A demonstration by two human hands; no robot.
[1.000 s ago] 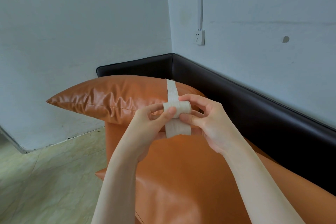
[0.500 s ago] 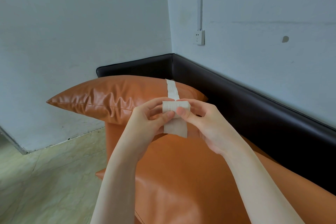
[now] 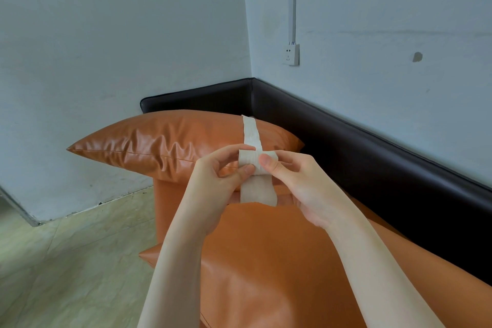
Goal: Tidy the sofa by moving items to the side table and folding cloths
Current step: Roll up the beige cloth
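A long, narrow white cloth strip (image 3: pixel 251 132) runs from the top of the orange leather pillow (image 3: pixel 159 141) down to my hands. Part of it is wound into a small roll (image 3: pixel 249 161) held above the orange sofa seat (image 3: pixel 266 261). My left hand (image 3: pixel 213 181) pinches the roll's left side with thumb and fingers. My right hand (image 3: pixel 298 184) pinches its right end, thumb on top. A loose flap of the strip (image 3: pixel 259 192) hangs below the roll between both hands.
The sofa's black back and arm (image 3: pixel 372 152) run along the two walls into the corner. A wall socket (image 3: pixel 291 54) with a cable duct sits above it. Pale tiled floor (image 3: pixel 66 261) lies to the left of the sofa.
The roll has turned in my fingers and taken up more of the strip. The flap hanging under it is reshaped and longer. My hands stay in about the same place.
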